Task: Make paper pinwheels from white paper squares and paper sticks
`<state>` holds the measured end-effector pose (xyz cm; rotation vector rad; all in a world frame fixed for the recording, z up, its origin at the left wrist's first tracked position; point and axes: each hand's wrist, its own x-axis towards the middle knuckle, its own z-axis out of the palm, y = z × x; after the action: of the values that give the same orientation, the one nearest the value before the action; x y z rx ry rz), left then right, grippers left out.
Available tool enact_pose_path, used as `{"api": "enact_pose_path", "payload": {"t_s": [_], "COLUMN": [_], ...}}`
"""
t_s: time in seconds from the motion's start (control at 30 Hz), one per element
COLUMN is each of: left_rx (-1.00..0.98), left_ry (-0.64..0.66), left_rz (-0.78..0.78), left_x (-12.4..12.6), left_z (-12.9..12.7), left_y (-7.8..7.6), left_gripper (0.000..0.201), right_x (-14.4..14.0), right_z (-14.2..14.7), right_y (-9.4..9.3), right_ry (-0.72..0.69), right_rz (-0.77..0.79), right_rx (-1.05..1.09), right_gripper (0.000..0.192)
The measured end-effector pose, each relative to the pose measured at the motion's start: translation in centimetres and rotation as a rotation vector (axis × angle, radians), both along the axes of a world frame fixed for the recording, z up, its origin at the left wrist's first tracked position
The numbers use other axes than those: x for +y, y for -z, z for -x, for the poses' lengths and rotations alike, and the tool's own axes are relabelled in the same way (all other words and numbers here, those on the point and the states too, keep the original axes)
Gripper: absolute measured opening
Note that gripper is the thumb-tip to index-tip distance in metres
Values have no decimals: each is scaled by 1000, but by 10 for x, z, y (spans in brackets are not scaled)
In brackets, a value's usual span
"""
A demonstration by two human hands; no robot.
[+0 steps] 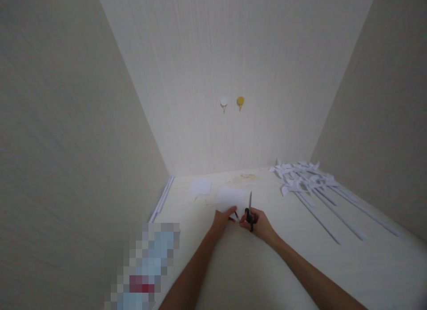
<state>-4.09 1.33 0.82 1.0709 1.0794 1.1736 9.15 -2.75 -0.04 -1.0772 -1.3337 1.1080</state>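
A white square sheet of paper [230,196] lies in front of me, held at its near edge by the closed fingers of my left hand [221,219]. My right hand [260,222] grips scissors with black handles [248,215], their metal blades pointing up and away from me. The fingertips of both hands come close together at the paper's near right corner. Something small and dark reddish shows between them, too small to make out.
Another white paper square [200,186] lies to the left. Several paper pinwheels [296,179] on long white sticks [320,217] are piled at right. Rolled white paper sticks [162,199] lie along the left edge. Small brownish bits [246,177] are scattered near the back wall, which bears two hooks [240,100].
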Motion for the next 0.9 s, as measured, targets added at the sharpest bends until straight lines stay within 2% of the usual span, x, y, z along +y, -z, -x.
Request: {"api": "enact_pose_path", "payload": {"t_s": [0.4, 0.63, 0.9], "left_rx": [63, 114, 122], "left_ry": [74, 37, 110], "left_rz": [-49, -28, -64], "left_x": [-2, -5, -5], "left_z": [0, -1, 1], "left_y": [1, -2, 0], "left_gripper": [16, 18, 17], "right_x": [1, 1, 1], "right_z": [1, 1, 0], "right_y": [0, -1, -1], "right_ry": [41, 82, 96], "right_rz": [13, 17, -3], "right_rx": [24, 19, 4], "right_gripper": [20, 22, 24]}}
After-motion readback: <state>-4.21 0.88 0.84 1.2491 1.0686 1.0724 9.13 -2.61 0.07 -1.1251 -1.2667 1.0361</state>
